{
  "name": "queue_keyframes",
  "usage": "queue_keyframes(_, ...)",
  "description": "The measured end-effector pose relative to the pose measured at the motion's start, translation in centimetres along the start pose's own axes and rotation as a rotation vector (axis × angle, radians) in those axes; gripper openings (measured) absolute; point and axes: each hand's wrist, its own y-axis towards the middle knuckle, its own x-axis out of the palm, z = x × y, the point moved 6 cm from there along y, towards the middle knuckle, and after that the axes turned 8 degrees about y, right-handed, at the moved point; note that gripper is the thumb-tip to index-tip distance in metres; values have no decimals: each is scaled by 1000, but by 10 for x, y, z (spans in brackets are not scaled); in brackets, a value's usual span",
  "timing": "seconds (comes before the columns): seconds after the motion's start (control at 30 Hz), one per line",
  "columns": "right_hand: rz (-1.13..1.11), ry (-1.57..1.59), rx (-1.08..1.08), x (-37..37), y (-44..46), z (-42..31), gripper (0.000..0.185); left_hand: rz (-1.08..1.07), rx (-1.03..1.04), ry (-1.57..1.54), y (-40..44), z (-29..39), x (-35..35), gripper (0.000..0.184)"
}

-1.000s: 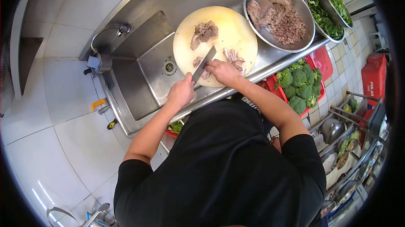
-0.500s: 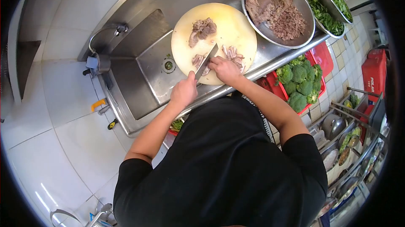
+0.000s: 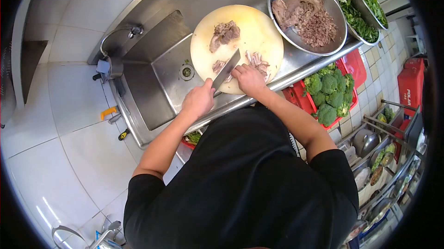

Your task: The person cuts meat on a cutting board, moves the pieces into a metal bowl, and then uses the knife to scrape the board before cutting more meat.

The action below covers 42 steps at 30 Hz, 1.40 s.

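Observation:
My left hand [image 3: 199, 99] is closed round the handle of a kitchen knife [image 3: 226, 71] with a broad, flat blade. The blade slants across the round, pale chopping board [image 3: 252, 22]. Curled close to the blade, my right hand [image 3: 250, 80] presses on sliced cooked meat [image 3: 259, 63], partly hidden under the fingers. A few cut pieces [image 3: 218, 66] lie on the other side of the blade. Farther up the board sits a larger lump of cooked meat [image 3: 225, 35].
The board lies partly over a steel sink [image 3: 157, 71]. Beside it stands a steel bowl [image 3: 341, 40] of meat chunks and chopped meat. Bowls of leafy greens [image 3: 356, 17] are beyond. Below the counter edge, a red basket [image 3: 352, 103] holds broccoli. Shelves [image 3: 388, 152] stand at right.
The whole view has shifted slightly. Both hands, the knife and the meat keep nearly the same places on the board.

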Motion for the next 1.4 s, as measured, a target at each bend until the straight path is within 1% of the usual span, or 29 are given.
queue_keyframes(0.1, -4, 28, -13, -1, -4, 0, 22, -51, -8, 22, -15, -5, 2, 25)
queue_keyframes(0.17, -15, 5, -20, 2, -7, 1, 22, -29, -38, -13, -2, 1, 26, 25)
queue_keyframes(0.2, -13, -10, -28, 2, -4, 1, 22, -10, -53, -27, 7, 5, 26, 25)
queue_keyframes(0.23, -23, -4, -16, 2, -4, 0, 22, -3, -29, -82, 13, 8, 23, 25)
queue_keyframes(0.3, -41, 0, -1, -1, -2, -1, 23, -5, -13, -60, 14, 5, 12, 25)
queue_keyframes(0.4, 5, -103, -7, -10, -3, -7, 21, 32, -14, -78, 2, -7, -6, 24)
queue_keyframes(0.5, 51, 49, 126, -22, -3, -1, 22, 104, -28, -127, -16, -21, -16, 24)
queue_keyframes(0.53, 107, 16, 165, -33, 0, 3, 23, 134, -33, -147, -19, -23, -18, 24)
queue_keyframes(0.6, 219, -49, 240, -56, 11, 16, 25, 97, -57, -178, -24, -25, -13, 25)
queue_keyframes(0.63, 118, -78, 263, -52, 18, 23, 29, 79, -69, -193, -27, -25, -10, 26)
queue_keyframes(0.73, -175, -172, 329, -44, 37, 48, 38, 20, 0, -229, -28, -28, 22, 27)
queue_keyframes(0.77, -208, -172, 338, -34, 43, 57, 38, -31, -6, -203, -27, -29, 30, 28)
queue_keyframes(0.87, -205, -8, 464, -30, 51, 69, 31, -3, -10, -250, -18, -44, 53, 29)
queue_keyframes(0.9, -160, 48, 466, -38, 55, 67, 27, 44, -37, -236, -17, -45, 52, 29)
queue_keyframes(0.97, -76, 166, 466, -50, 58, 59, 19, 79, -90, -246, -10, -52, 49, 28)
queue_keyframes(1.07, -69, 365, 116, -51, 62, 25, 14, 113, -120, -257, 0, -59, 48, 27)
queue_keyframes(1.1, -83, 349, -73, -47, 58, 10, 16, 122, -119, -259, 3, -59, 46, 26)
queue_keyframes(1.13, -267, 277, -144, -34, 52, 0, 25, 119, -118, -262, 4, -58, 45, 26)
queue_keyframes(1.2, -263, 237, -259, -18, 32, -9, 34, 108, -113, -266, 3, -53, 41, 26)
queue_keyframes(1.3, -140, 330, -57, -21, 21, 1, 41, 89, -138, -252, -2, -46, 36, 26)
queue_keyframes(1.4, -88, 281, 65, -25, 21, 8, 40, 69, -149, -231, -2, -43, 40, 27)
